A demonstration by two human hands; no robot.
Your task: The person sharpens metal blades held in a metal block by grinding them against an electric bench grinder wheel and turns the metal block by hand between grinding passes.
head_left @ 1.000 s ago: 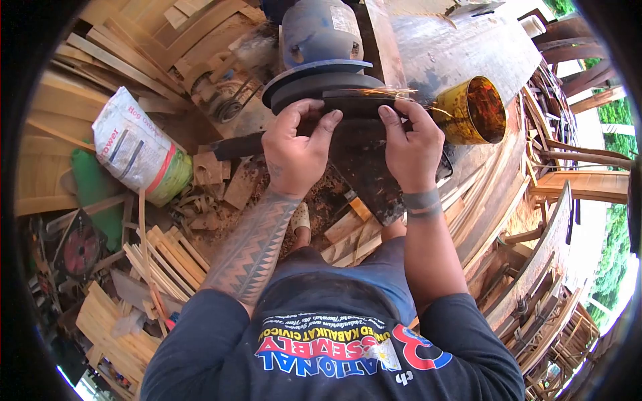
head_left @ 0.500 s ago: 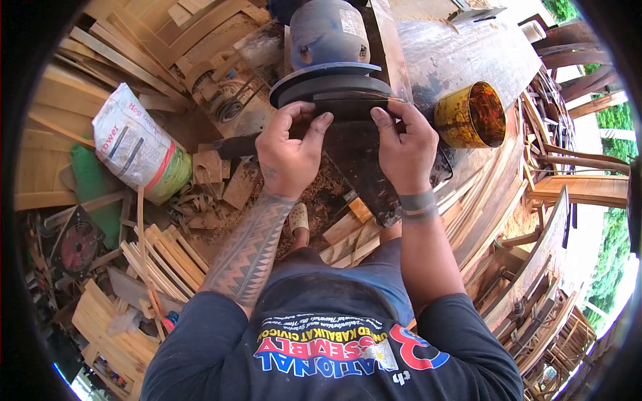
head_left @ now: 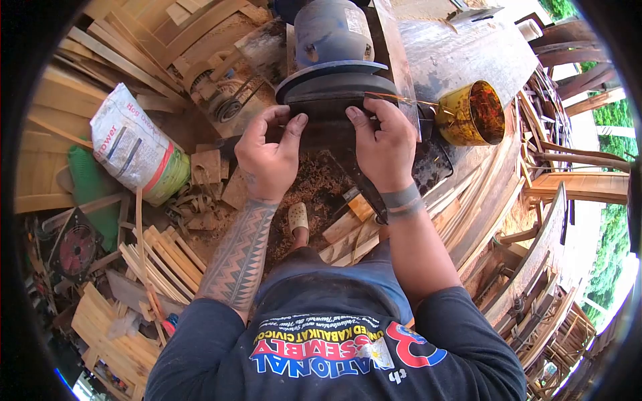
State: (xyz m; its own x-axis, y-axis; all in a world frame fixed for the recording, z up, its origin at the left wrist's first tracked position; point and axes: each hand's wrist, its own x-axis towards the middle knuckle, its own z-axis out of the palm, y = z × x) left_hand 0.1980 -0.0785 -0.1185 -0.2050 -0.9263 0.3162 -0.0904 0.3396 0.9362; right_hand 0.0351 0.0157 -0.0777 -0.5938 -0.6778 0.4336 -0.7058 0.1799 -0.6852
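A dark flat metal piece point(head_left: 326, 107) lies along the lower edge of a round grinding wheel point(head_left: 344, 85), which is mounted on a dusty blue motor point(head_left: 331, 33). My left hand point(head_left: 271, 150) pinches the piece's left end between thumb and fingers. At its other end, my right hand point(head_left: 384, 144) holds it in a similar pinch. Thin orange sparks fly rightward from the wheel toward a yellow can point(head_left: 455, 117). The fingertips behind the piece are partly hidden.
At the left stands a white and green sack point(head_left: 137, 144) near wood strips point(head_left: 164, 260). A pulley point(head_left: 229, 109) with a belt sits left of the motor. Long wooden boards point(head_left: 475, 217) lie at the right. Shavings and a shoe point(head_left: 298, 218) show below my hands.
Both hands have moved left along the wheel with the dark piece. The sparks thinned half a second ago and are now longer again, reaching the can.
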